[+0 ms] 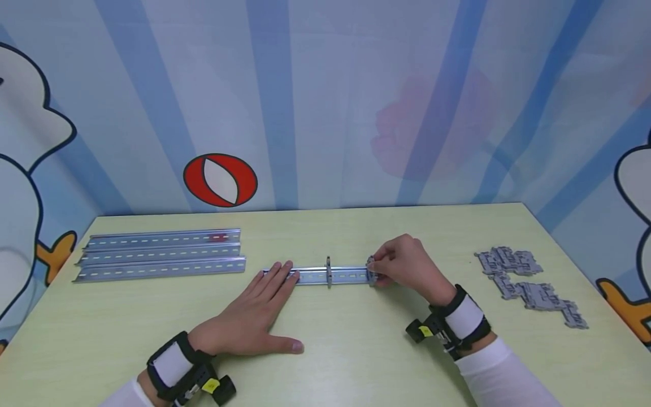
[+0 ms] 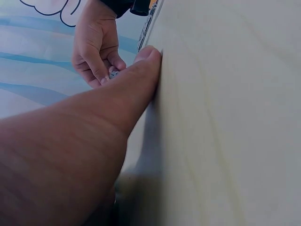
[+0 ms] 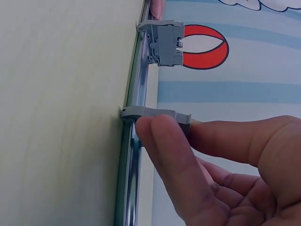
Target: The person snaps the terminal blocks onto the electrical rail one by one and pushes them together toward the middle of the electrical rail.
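A slotted metal DIN rail (image 1: 351, 276) lies across the middle of the table. My left hand (image 1: 254, 311) presses its left end with straight fingers, thumb spread out on the tabletop. Between thumb and fingers my right hand (image 1: 407, 265) pinches a grey terminal block (image 3: 155, 113) at the rail's right part. In the right wrist view the block's lower edge meets the rail, and the fingertips cover much of its side. Another grey terminal block (image 3: 164, 43) stands upright on the rail between the two hands.
Three more slotted rails (image 1: 163, 270) lie side by side at the back left, the farthest with a red mark (image 1: 218, 237). Several grey terminal blocks (image 1: 541, 296) lie flat in a loose group at the right. A printed cloth backdrop (image 1: 325, 113) rises behind the table.
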Motion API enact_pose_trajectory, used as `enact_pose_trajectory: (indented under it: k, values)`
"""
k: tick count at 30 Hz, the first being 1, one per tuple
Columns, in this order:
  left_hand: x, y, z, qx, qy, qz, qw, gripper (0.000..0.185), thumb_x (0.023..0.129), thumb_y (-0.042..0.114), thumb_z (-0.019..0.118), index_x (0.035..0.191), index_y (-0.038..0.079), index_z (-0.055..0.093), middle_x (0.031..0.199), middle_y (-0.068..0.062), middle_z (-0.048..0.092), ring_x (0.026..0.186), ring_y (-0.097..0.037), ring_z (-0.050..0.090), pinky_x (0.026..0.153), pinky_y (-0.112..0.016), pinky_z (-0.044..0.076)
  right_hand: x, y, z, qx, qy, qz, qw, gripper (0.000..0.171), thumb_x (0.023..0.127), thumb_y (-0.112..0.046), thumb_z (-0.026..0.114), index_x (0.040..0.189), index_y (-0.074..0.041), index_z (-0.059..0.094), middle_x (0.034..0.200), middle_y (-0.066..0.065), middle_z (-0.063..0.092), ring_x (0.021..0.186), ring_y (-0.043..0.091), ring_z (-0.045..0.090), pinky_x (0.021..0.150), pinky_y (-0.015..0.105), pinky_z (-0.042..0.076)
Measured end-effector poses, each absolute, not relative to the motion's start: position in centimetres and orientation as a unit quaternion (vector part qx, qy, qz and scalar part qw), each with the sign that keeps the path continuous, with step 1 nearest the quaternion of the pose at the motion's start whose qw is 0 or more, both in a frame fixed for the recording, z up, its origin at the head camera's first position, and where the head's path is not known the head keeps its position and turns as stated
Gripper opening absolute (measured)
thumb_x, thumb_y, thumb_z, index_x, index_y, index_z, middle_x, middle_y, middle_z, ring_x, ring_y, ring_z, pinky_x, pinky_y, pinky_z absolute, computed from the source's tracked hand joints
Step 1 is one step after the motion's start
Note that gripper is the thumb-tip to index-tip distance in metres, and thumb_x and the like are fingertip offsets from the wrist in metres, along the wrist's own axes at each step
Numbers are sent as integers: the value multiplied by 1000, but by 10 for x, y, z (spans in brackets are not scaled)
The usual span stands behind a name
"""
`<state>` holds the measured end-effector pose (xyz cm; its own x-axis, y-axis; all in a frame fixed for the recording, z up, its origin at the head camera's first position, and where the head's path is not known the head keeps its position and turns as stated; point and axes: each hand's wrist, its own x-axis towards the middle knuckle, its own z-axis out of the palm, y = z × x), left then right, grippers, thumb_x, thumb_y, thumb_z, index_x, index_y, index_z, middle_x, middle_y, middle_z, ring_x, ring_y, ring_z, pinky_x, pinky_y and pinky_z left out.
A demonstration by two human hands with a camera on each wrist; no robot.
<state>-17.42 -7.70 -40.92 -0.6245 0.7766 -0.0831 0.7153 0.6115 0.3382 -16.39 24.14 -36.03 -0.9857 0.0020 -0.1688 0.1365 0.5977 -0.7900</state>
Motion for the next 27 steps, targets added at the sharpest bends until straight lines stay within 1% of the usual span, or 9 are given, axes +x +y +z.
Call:
enact_pose_trajectory:
  k: [7, 20, 27]
  values:
    - [-175, -77, -409, 418, 890, 139, 116, 118, 74, 85, 49, 158, 14, 5, 165, -4, -5, 151, -25, -7, 121, -49, 2, -164, 241, -364, 45, 877, -472, 77, 15, 88, -9, 71, 98, 2, 72, 86, 13, 73, 64, 20, 71, 60, 33, 59]
    - [-175, -78, -409, 421, 889, 140, 115, 117, 75, 84, 50, 158, 14, 6, 165, -5, -4, 151, -25, -7, 120, -49, 2, -164, 237, -367, 44, 858, -506, 84, 18, 88, -11, 72, 100, 2, 72, 87, 12, 74, 66, 23, 72, 66, 34, 59]
    - [-175, -78, -412, 421, 889, 140, 112, 117, 75, 85, 49, 158, 15, 5, 165, -4, -5, 151, -25, -7, 120, -49, 2, -164, 237, -367, 42, 848, -521, 90, 18, 88, -11, 72, 101, 2, 73, 85, 13, 74, 68, 25, 72, 65, 35, 59]
